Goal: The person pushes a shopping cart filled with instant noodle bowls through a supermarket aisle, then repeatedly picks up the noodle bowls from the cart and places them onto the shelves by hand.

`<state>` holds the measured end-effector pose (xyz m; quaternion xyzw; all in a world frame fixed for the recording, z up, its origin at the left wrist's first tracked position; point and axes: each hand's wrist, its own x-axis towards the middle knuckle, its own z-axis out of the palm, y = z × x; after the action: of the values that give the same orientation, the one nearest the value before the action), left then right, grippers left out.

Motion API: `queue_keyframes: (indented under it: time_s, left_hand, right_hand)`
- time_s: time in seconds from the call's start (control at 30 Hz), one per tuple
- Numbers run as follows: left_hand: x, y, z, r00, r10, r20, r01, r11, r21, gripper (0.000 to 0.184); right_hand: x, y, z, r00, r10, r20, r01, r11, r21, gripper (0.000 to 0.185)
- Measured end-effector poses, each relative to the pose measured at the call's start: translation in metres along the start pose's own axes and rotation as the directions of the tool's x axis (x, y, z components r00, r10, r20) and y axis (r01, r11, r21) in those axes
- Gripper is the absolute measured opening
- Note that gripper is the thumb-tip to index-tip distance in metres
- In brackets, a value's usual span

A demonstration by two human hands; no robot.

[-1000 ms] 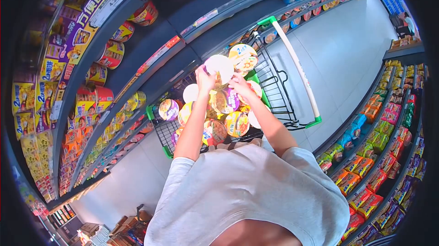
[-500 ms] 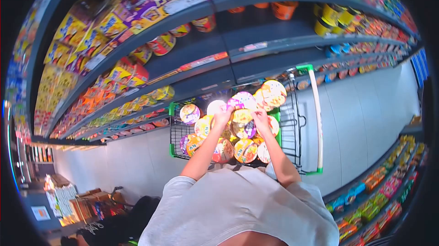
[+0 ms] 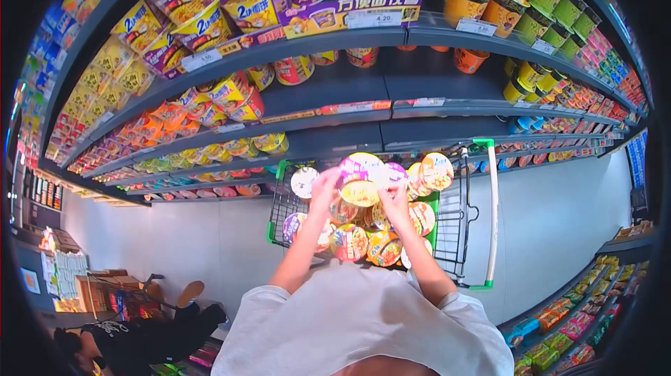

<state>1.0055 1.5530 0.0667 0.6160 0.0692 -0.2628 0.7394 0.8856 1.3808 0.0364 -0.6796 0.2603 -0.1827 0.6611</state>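
Observation:
Above the shopping cart, I hold a purple-and-yellow instant noodle cup between both hands. My left hand is closed on the cup's left side, and my right hand has its fingers closed at the right edge. Glare partly washes out the lid. Below and around lie several more noodle cups in the cart, among them a red-and-yellow one, an orange one and a white-lidded one at the left end.
The wire cart with green corners has a white handle on the right. Shelves of noodle cups rise ahead, and another low shelf of packets stands at lower right. At lower left, a person in black is near cardboard boxes.
My hands and the held noodle cup have come up closer to me, with its lid more in view. The camera view has shifted, showing more of the upper shelf and the person at lower left.

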Motion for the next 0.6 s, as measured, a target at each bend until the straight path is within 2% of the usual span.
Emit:
queue_keyframes:
  time_s: [0.03, 0.07, 0.1, 0.13, 0.17, 0.2, 0.23, 0.27, 0.3, 0.33, 0.37, 0.4, 0.47, 0.53, 0.57, 0.6]
  left_hand:
    - [-0.029, 0.043, 0.004, 0.999, -0.023, 0.043, 0.024, 0.999, -0.024, 0.035]
    - [-0.05, 0.077, 0.008, 0.994, 0.002, 0.108, 0.012, 0.991, -0.136, 0.035]
    - [-0.067, 0.108, 0.006, 0.977, 0.041, 0.207, 0.012, 0.969, -0.246, 0.037]
    - [-0.077, 0.127, -0.008, 0.95, 0.104, 0.296, 0.002, 0.941, -0.338, 0.034]
    - [-0.08, 0.136, -0.02, 0.901, 0.198, 0.385, -0.024, 0.911, -0.412, 0.035]
    - [-0.083, 0.143, -0.028, 0.836, 0.298, 0.46, -0.044, 0.873, -0.486, 0.036]
    - [-0.086, 0.148, -0.018, 0.846, 0.43, 0.316, -0.339, 0.89, -0.304, 0.038]
    - [-0.086, 0.151, -0.005, 0.792, 0.577, 0.198, -0.578, 0.814, -0.061, 0.039]
    - [-0.074, 0.146, -0.006, 0.704, 0.654, 0.277, -0.689, 0.724, 0.042, 0.044]
    - [-0.072, 0.136, -0.006, 0.773, 0.542, 0.33, -0.547, 0.833, -0.086, 0.046]
    - [-0.062, 0.111, -0.015, 0.873, 0.385, 0.298, -0.305, 0.91, -0.28, 0.046]
    - [-0.052, 0.092, -0.023, 0.929, 0.203, 0.309, -0.04, 0.887, -0.461, 0.048]
    - [-0.049, 0.094, -0.032, 0.917, 0.206, 0.34, -0.045, 0.904, -0.425, 0.051]
    - [-0.051, 0.103, -0.039, 0.932, 0.145, 0.332, -0.032, 0.946, -0.323, 0.054]
    - [-0.052, 0.115, -0.04, 0.937, 0.119, 0.328, -0.024, 0.96, -0.281, 0.055]
    - [-0.053, 0.125, -0.042, 0.941, 0.104, 0.323, -0.025, 0.97, -0.24, 0.056]
  right_hand:
    - [-0.005, -0.032, -0.003, 0.998, -0.062, 0.008, 0.062, 0.998, -0.032, 0.034]
    - [-0.009, -0.058, -0.008, 0.99, -0.138, 0.018, 0.139, 0.983, -0.123, 0.031]
    - [-0.02, -0.112, -0.009, 0.99, -0.141, 0.032, 0.141, 0.99, 0.002, 0.024]
    - [-0.026, -0.147, -0.007, 0.989, -0.144, 0.022, 0.132, 0.951, 0.279, 0.018]
    - [-0.033, -0.178, -0.008, 0.958, -0.286, 0.003, 0.272, 0.914, 0.3, 0.018]
    - [-0.028, -0.184, -0.01, 0.895, -0.447, -0.019, 0.44, 0.873, 0.211, 0.021]
    - [-0.026, -0.194, -0.003, 0.85, -0.526, -0.025, 0.526, 0.845, 0.097, 0.026]
    - [-0.025, -0.203, 0.007, 0.799, -0.601, -0.02, 0.6, 0.799, -0.017, 0.031]
    - [-0.027, -0.2, 0.017, 0.855, -0.518, 0.018, 0.515, 0.853, 0.081, 0.037]
    - [-0.027, -0.193, 0.029, 0.898, -0.435, 0.065, 0.419, 0.891, 0.177, 0.042]
    - [-0.026, -0.178, 0.041, 0.969, -0.235, 0.079, 0.207, 0.942, 0.264, 0.049]
    - [-0.029, -0.17, 0.047, 0.955, -0.283, 0.087, 0.272, 0.955, 0.119, 0.05]
    - [-0.034, -0.16, 0.066, 0.98, -0.2, 0.02, 0.189, 0.948, 0.255, 0.049]
    - [-0.031, -0.16, 0.078, 0.983, -0.183, -0.002, 0.181, 0.97, 0.164, 0.048]
    - [-0.026, -0.163, 0.079, 0.997, -0.078, 0.024, 0.073, 0.985, 0.159, 0.047]
    - [-0.024, -0.165, 0.082, 0.997, -0.062, 0.048, 0.05, 0.975, 0.217, 0.046]
